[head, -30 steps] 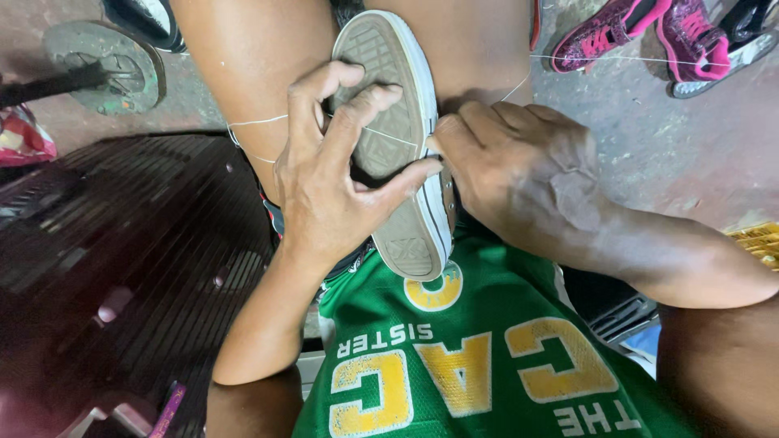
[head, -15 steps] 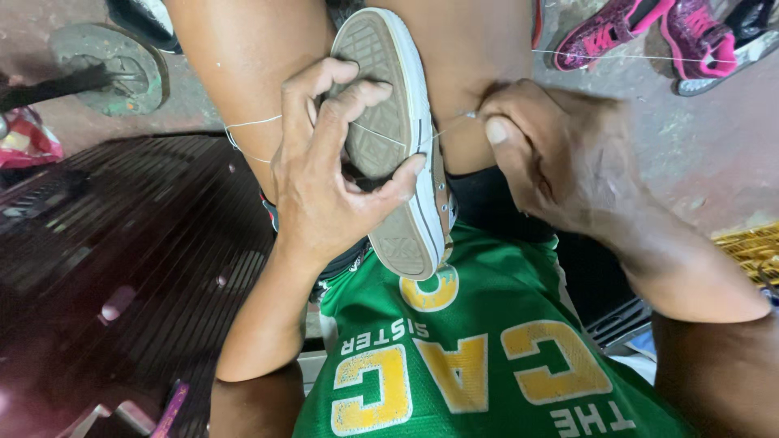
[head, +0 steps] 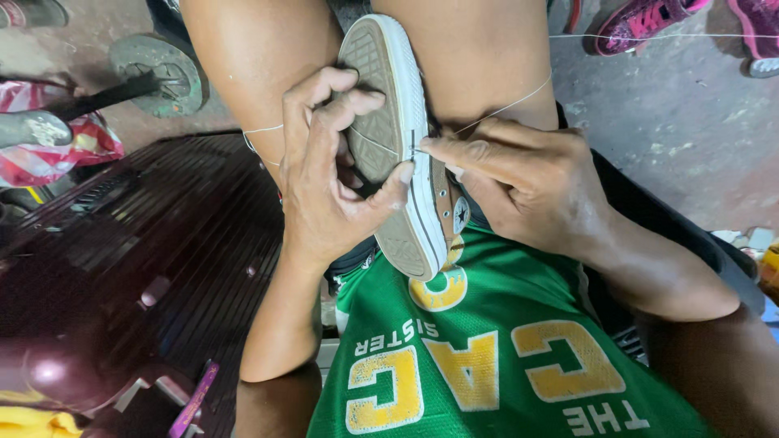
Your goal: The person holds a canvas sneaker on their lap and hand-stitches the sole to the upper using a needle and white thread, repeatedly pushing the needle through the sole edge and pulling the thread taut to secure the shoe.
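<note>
A white-soled canvas shoe [head: 414,219] lies sole-up between my knees, against my green shirt. My left hand [head: 329,182] wraps around its worn grey sole, thumb pressed on the white rubber edge. My right hand [head: 523,174] pinches at that same edge, fingertips meeting the left thumb, where a thin white thread [head: 507,107] enters the sole. The thread runs up and to the right over my thigh, and another strand crosses the sole toward my left leg. Whether a needle is in my right fingers is hidden.
A dark maroon slatted surface [head: 154,268] fills the left. A round metal stand [head: 158,73] and a red-and-white bag [head: 81,146] lie at upper left. Pink sneakers [head: 641,24] rest on the concrete floor at upper right.
My right hand, which had pulled away to the right drawing the thread, has come back to the shoe's edge. The left hand keeps its hold on the sole.
</note>
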Demonstrator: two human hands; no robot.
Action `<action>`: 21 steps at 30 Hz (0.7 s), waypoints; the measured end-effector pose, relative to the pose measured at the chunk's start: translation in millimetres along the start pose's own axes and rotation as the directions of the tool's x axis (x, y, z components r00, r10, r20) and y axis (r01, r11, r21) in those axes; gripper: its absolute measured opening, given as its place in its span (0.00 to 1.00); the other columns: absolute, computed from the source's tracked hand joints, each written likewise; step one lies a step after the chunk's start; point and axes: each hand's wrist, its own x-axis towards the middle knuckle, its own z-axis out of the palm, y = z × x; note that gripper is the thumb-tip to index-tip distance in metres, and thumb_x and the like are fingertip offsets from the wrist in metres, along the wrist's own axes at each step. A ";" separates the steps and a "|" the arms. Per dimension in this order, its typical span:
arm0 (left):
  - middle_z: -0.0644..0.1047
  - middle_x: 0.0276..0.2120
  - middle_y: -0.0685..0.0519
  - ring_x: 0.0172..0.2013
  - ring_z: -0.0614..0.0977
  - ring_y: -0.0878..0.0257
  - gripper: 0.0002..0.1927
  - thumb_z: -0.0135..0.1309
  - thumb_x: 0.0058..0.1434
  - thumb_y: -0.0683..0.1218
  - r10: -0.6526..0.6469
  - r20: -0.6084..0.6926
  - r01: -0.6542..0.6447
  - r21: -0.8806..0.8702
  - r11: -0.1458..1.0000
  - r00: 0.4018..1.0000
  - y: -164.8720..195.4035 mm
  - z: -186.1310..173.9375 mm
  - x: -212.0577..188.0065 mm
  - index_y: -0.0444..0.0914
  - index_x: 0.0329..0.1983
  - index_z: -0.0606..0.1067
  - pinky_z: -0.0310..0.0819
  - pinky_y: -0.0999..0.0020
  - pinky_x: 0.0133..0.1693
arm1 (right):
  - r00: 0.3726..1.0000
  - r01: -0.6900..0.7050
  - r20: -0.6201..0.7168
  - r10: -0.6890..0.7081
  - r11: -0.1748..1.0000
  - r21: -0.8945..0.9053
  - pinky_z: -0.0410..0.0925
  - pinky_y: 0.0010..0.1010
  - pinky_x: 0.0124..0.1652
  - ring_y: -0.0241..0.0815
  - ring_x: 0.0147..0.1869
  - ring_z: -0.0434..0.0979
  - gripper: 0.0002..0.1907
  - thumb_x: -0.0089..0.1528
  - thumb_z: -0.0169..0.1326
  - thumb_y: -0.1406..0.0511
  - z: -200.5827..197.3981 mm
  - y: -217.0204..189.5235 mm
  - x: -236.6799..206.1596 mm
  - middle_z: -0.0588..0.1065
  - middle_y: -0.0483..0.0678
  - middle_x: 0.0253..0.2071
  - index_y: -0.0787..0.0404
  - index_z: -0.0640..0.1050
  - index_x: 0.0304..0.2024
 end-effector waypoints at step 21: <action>0.68 0.60 0.45 0.49 0.76 0.59 0.30 0.72 0.58 0.42 -0.003 0.069 0.002 0.016 1.000 0.998 -5.1 -11.8 0.9 0.38 0.62 0.73 0.72 0.69 0.46 | 0.997 0.008 0.073 0.013 0.963 -0.268 0.68 0.31 0.24 0.40 0.29 0.79 0.21 0.57 0.60 0.72 -12.1 -22.1 6.2 0.81 0.49 0.42 0.60 0.82 0.54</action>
